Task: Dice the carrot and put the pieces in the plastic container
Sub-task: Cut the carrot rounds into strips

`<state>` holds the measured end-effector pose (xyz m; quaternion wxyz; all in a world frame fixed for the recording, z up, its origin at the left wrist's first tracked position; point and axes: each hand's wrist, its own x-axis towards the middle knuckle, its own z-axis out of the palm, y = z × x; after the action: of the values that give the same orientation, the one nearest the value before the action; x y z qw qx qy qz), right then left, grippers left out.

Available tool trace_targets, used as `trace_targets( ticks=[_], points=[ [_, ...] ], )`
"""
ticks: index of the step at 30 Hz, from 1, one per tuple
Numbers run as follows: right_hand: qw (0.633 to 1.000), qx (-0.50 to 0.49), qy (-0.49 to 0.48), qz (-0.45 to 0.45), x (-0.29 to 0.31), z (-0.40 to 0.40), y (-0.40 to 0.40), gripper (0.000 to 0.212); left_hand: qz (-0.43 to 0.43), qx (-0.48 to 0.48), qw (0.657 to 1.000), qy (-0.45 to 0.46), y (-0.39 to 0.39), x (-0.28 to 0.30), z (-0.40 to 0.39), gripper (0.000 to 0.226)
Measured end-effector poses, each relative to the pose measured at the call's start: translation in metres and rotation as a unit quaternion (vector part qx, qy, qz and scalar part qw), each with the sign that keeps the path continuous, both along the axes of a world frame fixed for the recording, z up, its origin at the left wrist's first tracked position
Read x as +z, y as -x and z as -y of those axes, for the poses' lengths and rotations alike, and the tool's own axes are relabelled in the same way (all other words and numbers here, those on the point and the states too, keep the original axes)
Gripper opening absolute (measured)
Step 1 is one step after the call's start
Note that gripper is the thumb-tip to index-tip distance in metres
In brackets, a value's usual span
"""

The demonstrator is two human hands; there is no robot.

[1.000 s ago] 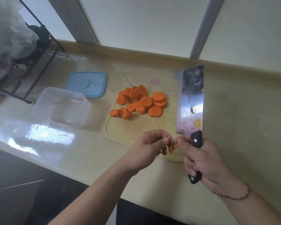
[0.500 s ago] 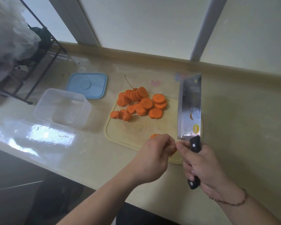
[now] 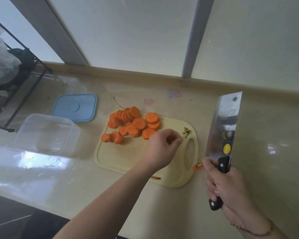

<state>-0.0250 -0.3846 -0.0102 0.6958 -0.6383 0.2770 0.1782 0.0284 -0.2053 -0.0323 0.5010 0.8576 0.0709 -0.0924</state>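
Several orange carrot slices lie piled on the far half of the pale yellow cutting board. My left hand hovers over the board just right of the slices, with fingers and thumb curled close together; whether they pinch anything is hidden. My right hand grips the black handle of a cleaver, blade raised to the right of the board. A small carrot bit sits by my right thumb. The clear plastic container stands empty to the left of the board.
The container's blue lid lies behind it. A black wire rack with bags stands at the far left. Green stem scraps lie near the board's handle hole, and a carrot sliver near its front edge. A wall runs behind the counter.
My left hand left the cleaver's heel, where it was pinching a carrot bit, and moved forward over the board. The cleaver shifted to the right of the board.
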Motion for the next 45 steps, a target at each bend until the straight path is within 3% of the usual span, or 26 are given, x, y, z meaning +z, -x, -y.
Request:
trace_targets(
  ticks=[4,7,9,15,20,23,29,34,39,42,45],
  points=[
    [1.000,0.003,-0.013,0.000,0.000,0.005,0.000,0.013,-0.010,0.014,1.000,-0.019,-0.032,-0.009,0.013,0.012],
    [1.000,0.012,-0.005,0.006,0.000,0.006,0.001,0.014,-0.015,0.017,0.999,-0.043,-0.040,-0.017,0.013,0.002],
    [1.000,0.015,-0.004,0.003,0.000,0.008,0.000,0.013,-0.008,0.015,0.998,-0.058,-0.041,-0.022,0.008,0.011],
    [1.000,0.028,-0.011,-0.005,0.001,0.005,-0.003,0.015,0.046,-0.058,0.993,-0.094,-0.033,-0.019,-0.004,0.012],
    [0.999,0.032,-0.002,-0.007,0.003,0.002,-0.003,0.017,0.022,-0.022,0.993,-0.114,-0.036,-0.023,-0.003,0.016],
    [0.999,0.033,0.004,-0.005,0.004,0.003,-0.003,0.016,0.047,-0.055,0.990,-0.120,-0.037,-0.022,-0.002,0.023],
    [1.000,0.029,-0.002,-0.010,0.005,0.001,-0.001,0.016,0.045,-0.012,0.996,-0.081,-0.032,-0.025,-0.012,0.014],
    [0.999,0.031,-0.003,-0.006,0.007,-0.003,0.001,0.014,0.111,-0.018,0.992,-0.054,-0.022,-0.014,-0.017,0.019],
    [0.999,0.046,-0.009,0.006,0.005,-0.018,0.001,0.011,0.032,-0.118,0.992,0.014,0.036,0.010,-0.029,0.034],
    [0.998,0.063,-0.021,0.007,0.006,-0.031,0.007,0.010,-0.011,-0.074,0.994,0.078,0.070,0.010,-0.029,0.037],
    [0.996,0.078,-0.037,-0.001,0.007,-0.043,0.016,0.010,-0.009,-0.021,0.992,0.121,0.091,0.004,-0.031,0.024]
  ],
)
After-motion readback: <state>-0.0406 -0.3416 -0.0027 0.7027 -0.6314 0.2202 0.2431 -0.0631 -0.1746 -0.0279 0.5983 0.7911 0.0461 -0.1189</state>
